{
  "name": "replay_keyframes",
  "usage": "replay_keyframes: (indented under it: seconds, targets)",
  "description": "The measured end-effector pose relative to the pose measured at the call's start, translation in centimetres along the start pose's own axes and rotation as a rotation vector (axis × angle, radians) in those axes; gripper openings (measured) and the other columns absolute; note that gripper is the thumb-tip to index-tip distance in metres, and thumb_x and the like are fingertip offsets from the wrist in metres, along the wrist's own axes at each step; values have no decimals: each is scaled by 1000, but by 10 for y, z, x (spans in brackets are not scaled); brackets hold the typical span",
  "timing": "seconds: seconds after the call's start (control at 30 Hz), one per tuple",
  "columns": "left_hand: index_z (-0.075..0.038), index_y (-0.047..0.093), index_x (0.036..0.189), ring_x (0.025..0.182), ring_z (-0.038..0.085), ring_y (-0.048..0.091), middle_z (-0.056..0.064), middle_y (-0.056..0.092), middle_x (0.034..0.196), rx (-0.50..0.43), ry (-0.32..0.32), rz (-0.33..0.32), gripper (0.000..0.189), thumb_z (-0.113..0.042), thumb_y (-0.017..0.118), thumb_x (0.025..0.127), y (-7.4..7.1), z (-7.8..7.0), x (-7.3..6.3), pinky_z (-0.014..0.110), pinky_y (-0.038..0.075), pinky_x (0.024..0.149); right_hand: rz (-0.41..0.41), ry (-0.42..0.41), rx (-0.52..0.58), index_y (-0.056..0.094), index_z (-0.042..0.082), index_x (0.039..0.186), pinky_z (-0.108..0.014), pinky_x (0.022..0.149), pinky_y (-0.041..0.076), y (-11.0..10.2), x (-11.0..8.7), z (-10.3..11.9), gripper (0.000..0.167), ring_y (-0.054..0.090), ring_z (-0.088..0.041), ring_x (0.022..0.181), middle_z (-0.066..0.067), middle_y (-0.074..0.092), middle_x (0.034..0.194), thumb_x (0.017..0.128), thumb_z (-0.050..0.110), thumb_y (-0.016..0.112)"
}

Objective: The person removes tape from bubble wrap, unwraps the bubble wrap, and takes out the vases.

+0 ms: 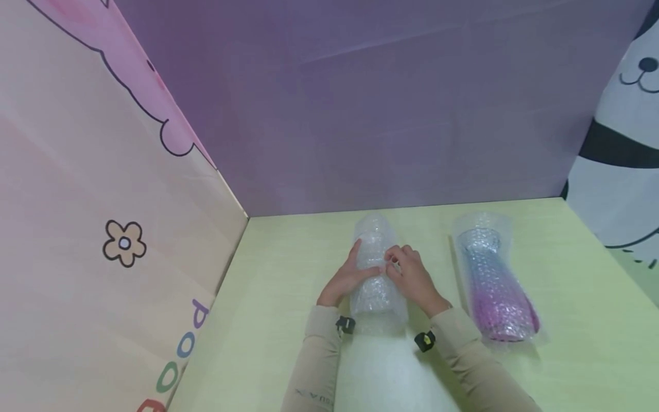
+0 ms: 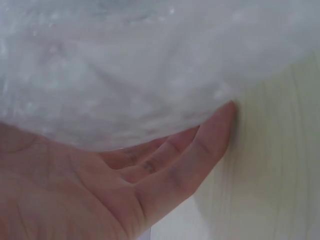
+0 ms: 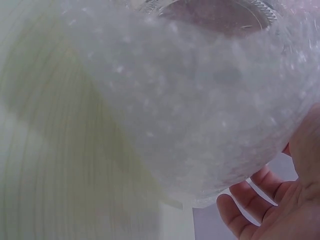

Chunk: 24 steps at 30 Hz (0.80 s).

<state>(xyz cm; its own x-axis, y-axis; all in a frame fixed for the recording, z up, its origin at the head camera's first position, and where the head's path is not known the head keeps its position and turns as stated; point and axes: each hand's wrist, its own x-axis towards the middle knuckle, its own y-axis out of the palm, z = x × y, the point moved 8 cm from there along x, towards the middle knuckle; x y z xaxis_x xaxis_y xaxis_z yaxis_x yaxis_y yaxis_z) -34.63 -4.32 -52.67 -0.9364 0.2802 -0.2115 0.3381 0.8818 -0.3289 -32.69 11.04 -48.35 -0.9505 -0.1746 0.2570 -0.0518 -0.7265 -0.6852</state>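
A clear glass vessel wrapped in bubble wrap (image 1: 374,297) lies on the table between both hands. My left hand (image 1: 346,281) holds it from the left, the thumb across the top and the fingers along the side; in the left wrist view the fingers (image 2: 175,175) curve under the wrap. On its right side, my right hand (image 1: 413,278) pinches at the bubble wrap with thumb and index finger bent together. Whatever lies between those fingertips is too small to make out. The right wrist view shows a round, ridged glass rim (image 3: 265,15) inside the wrap.
To the right lies a second bubble-wrapped piece, a blue-to-purple glass vase (image 1: 496,286). The pale table (image 1: 288,269) meets a purple back panel (image 1: 360,114). A printed panel (image 1: 154,286) with a flower and letters borders the left side; a cartoon-printed panel (image 1: 618,171) stands right.
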Motion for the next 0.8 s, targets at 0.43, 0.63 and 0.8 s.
replay_keyframes:
  seconds: [0.43, 0.63, 0.8]
  targets:
    - [-36, 4, 165, 158, 39, 18, 7, 10, 174, -1, -11, -2, 108, -58, 72, 85, 0, 2, 1, 70, 18, 123, -16, -9, 6, 59, 13, 103, -50, 82, 55, 0, 0, 1, 8, 53, -32, 104, -14, 58, 105, 96, 10, 61]
    - [-38, 5, 165, 158, 37, 16, 5, 9, 174, -1, -18, 0, 108, -59, 73, 84, 0, 3, 1, 70, 18, 123, -23, -9, 0, 58, 12, 102, -50, 82, 56, 1, 0, -1, 7, 53, -32, 103, -14, 57, 104, 96, 10, 61]
    - [-38, 4, 165, 158, 39, 18, 7, 11, 174, -4, -15, -3, 108, -60, 73, 84, -1, 2, 0, 70, 19, 123, -24, -5, -19, 56, 11, 99, -46, 80, 54, 1, 0, -3, 6, 51, -30, 99, -13, 56, 103, 93, 9, 58]
